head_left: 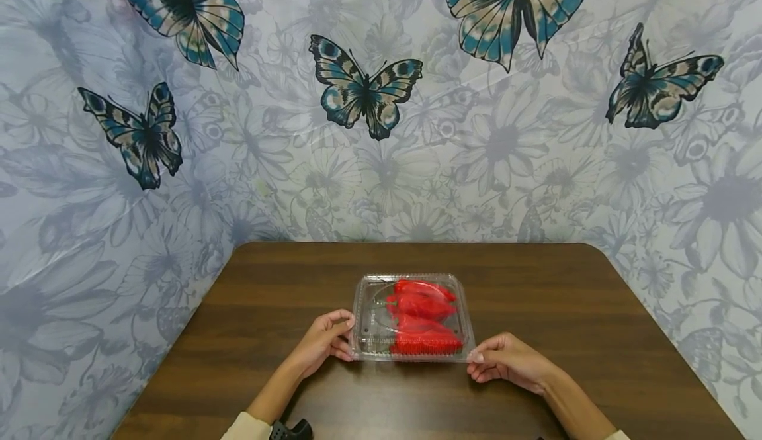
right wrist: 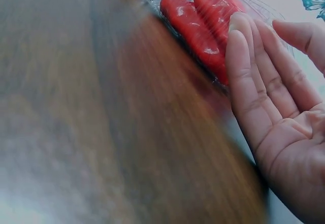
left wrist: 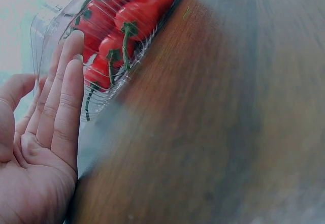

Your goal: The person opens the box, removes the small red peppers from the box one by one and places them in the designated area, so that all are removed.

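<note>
A clear plastic clamshell container (head_left: 372, 344) with its lid down sits near the middle of the brown table. Several long red peppers (head_left: 424, 306) lie inside, mostly toward its right half. Green stems show through the plastic in the left wrist view. At the container's left edge, my left hand (head_left: 327, 339) holds the rim between thumb and fingers. My right hand (head_left: 506, 362) pinches the near right corner. From the left wrist, the fingers (left wrist: 65, 107) lie along the container's side, fairly straight. Similarly, the right hand's fingers (right wrist: 241, 76) run along the other side.
The wooden table (head_left: 286, 281) has rounded far corners and extends to both sides of the container. Behind it hangs a pale floral backdrop (head_left: 500, 155) printed with blue butterflies. A black object (head_left: 290, 429) is at my left wrist, by the cream sleeve (head_left: 245, 427).
</note>
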Available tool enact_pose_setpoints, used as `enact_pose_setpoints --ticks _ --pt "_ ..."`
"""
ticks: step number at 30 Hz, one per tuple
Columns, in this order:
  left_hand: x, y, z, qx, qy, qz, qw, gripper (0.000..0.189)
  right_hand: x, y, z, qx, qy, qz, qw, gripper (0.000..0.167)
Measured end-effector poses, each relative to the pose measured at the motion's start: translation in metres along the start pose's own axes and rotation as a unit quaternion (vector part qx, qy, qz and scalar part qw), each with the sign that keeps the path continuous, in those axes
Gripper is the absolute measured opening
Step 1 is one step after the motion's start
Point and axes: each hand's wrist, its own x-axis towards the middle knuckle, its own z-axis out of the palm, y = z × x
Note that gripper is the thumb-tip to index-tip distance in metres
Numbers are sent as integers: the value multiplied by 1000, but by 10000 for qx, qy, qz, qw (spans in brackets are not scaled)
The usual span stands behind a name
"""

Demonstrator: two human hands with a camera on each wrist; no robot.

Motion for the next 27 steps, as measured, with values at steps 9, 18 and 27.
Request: enact_pose_setpoints --ticks 9,18,27 --pt "-1 2 2 -68 -46 -38 10000 12 -1 0 1 361 -55 5 9993 32" --pt "-1 0 1 -79 81 -110 9999 11 0 2 3 190 210 -236 9993 32" --pt "1 0 0 -67 35 -45 10000 11 1 3 1 -83 442 -360 9983 25"
